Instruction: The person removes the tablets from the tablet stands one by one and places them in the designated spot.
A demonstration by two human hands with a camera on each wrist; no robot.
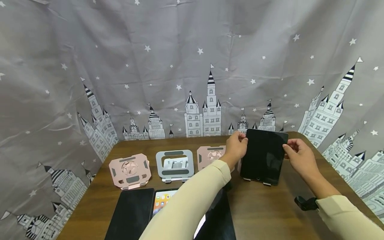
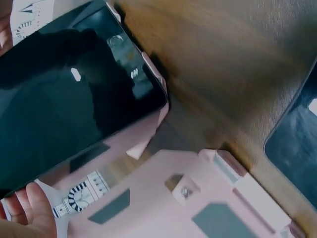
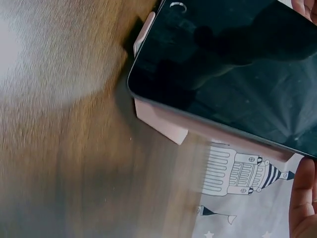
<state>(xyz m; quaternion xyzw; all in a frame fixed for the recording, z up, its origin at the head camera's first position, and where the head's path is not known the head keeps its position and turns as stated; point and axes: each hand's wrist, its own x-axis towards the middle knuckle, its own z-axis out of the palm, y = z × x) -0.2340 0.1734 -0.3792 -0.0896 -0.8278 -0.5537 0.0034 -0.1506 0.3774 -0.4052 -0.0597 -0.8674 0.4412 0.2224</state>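
A tablet [image 1: 264, 156] with a dark screen and a home button leans upright on a pink stand [image 3: 161, 121], mostly hidden behind it. The tablet's lower edge sits at the stand's small front lips. My left hand [image 1: 237, 146] holds the tablet's left edge near the upper corner. On the opposite edge, my right hand [image 1: 300, 156] grips with the thumb toward the screen side and the fingers behind. Just left of the tablet is another pink stand [image 2: 163, 208], partly covered by my left arm in the head view.
Further left stand a blue-grey stand [image 1: 189, 163] and a third pink stand [image 1: 130, 170]. In front lie a black tablet [image 1: 132, 213], a tablet with a lit screen [image 1: 162, 200] and another dark tablet [image 1: 222, 216], partly under my left sleeve. A grey castle-print curtain [image 1: 192, 66] hangs behind the wooden table [image 1: 258, 210].
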